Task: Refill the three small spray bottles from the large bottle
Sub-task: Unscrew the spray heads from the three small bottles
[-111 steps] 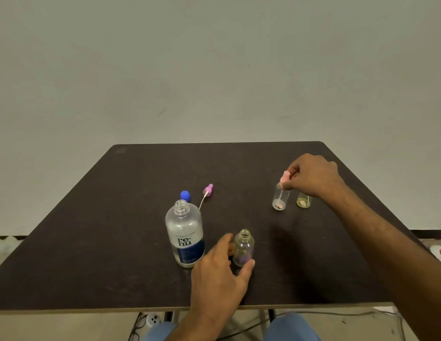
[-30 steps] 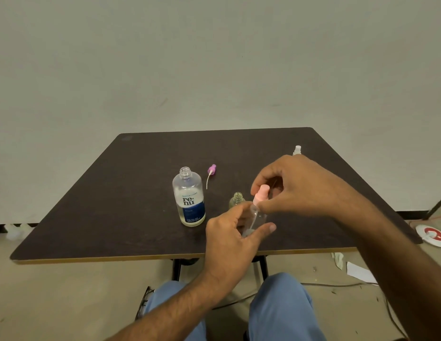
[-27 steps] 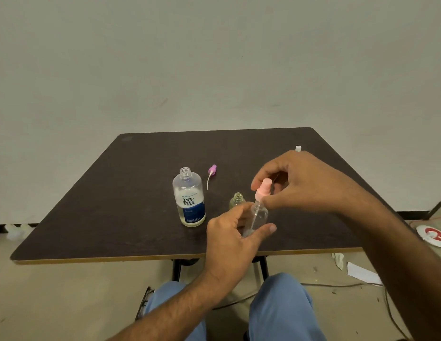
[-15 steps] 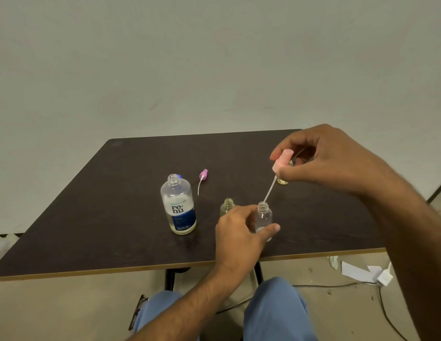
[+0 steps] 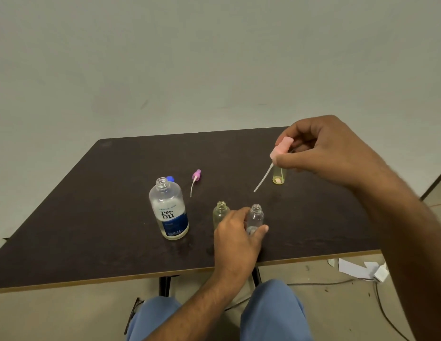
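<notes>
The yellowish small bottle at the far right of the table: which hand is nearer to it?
Right. The right hand, pinching the pink spray top, hovers just above the yellowish bottle; the left hand holds the clear bottle nearer the front edge.

The left hand [image 5: 236, 239] covers the lower part of the clear small bottle [image 5: 255, 217] and the base of the yellowish one [image 5: 220, 212] beside it. The right hand [image 5: 330, 148] hides the top of the far yellow bottle [image 5: 278, 175] and part of the pink spray head [image 5: 281, 147]. The blue cap [image 5: 170, 178] peeks from behind the large bottle [image 5: 169, 210], whose small label print is unreadable. The tabletop [image 5: 91, 217] runs off the left edge.
</notes>
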